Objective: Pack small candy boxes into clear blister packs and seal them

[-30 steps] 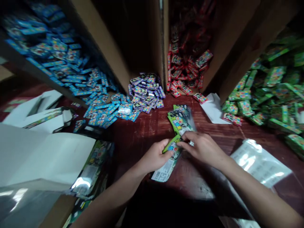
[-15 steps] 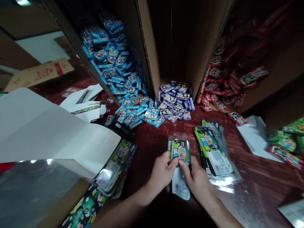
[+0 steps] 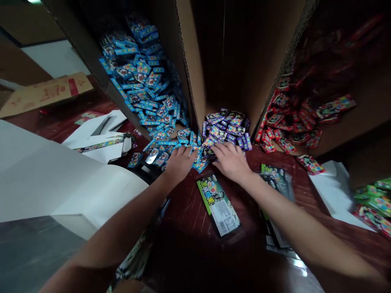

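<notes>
My left hand reaches forward, fingers stretched out over the front of a heap of blue candy packets. My right hand lies with fingers apart on the near edge of the purple candy packets. Both look open; some fingertips blend into the packets, and I cannot make out any packet gripped. On the dark red table between my forearms rests a flat black and green candy pouch with a white label on its lower half. More such pouches lie partly under my right forearm.
Tall cardboard walls divide the packet heaps. Red packets sit to the right, green packets beyond them. A white sheet covers much of the left side, and white paper lies at right.
Both hands have let go of the black and green pouch, now lying tilted on the table. They have moved forward and apart onto the blue and purple packets.
</notes>
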{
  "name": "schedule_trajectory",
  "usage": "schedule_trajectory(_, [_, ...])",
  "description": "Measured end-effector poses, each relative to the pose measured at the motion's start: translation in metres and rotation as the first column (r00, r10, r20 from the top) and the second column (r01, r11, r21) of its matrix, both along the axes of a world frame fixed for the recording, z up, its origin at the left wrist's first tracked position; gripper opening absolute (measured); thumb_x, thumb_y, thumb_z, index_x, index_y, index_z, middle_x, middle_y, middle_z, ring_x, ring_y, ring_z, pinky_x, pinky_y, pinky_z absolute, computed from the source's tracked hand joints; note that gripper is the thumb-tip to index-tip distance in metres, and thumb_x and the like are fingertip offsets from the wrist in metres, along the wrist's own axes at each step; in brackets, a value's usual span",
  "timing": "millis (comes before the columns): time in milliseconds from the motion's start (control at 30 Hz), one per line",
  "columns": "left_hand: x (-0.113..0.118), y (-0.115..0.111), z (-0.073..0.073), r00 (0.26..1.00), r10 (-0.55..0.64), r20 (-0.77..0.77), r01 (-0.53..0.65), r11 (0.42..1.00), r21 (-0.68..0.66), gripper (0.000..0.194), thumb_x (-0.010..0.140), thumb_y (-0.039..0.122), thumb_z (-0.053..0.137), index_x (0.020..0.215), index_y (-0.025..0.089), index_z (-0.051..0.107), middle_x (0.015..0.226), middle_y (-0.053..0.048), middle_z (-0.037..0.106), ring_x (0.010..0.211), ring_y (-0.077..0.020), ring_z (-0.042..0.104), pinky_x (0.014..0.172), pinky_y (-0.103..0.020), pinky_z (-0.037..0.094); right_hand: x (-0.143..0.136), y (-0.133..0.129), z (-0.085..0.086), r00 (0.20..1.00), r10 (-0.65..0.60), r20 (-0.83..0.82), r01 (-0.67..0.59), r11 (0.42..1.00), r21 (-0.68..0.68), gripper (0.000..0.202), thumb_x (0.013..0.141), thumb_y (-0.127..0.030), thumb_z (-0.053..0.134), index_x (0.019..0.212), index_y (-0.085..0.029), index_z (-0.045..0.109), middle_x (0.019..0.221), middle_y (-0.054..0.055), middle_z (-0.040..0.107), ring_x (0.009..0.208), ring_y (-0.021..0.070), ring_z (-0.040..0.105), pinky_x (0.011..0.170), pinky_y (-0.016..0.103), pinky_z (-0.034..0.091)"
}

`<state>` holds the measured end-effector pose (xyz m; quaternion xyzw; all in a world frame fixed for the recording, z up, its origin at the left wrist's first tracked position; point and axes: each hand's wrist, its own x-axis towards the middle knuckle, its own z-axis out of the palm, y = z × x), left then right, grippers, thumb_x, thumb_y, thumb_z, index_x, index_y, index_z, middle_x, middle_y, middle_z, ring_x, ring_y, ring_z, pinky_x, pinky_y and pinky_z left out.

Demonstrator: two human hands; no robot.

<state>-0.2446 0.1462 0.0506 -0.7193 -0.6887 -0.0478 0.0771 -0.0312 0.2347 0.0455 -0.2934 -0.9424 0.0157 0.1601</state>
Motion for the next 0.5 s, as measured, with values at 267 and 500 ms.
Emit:
schedule_trajectory(267, [0.002,0.006,0.011,0.978,-0.029,0.205,0.017,0.998,0.063,0.063,0.088,0.025,0.058,0.148,0.017,0.043,0.123,-0.015,0.065,0.115,-0.0327,0.059,0.101,-0.046,0.042,-0.003,0.027,0.006,0.999,0.042,-0.029,-0.043,0.997,-0.059,0.050,0.096,-0.028,0.053,0.145,-0.017,0.048,0.124,0.011,0.070,0.116,0.0315,0.052,0.098,0.045,0.036])
schedule_trajectory(500, [0.081,-0.039,-0.007,0.065,0.101,0.993,-0.187,0.979,-0.088,0.054,0.081,0.029,0.065,0.132,0.020,0.051,0.103,-0.004,0.068,0.084,-0.0174,0.065,0.072,-0.027,0.052,0.031,0.002,-0.008,0.990,0.104,0.096,-0.094,0.990,-0.107,0.069,0.087,-0.036,0.070,0.149,-0.019,0.045,0.148,0.011,0.056,0.126,0.0347,0.046,0.105,0.049,0.032])
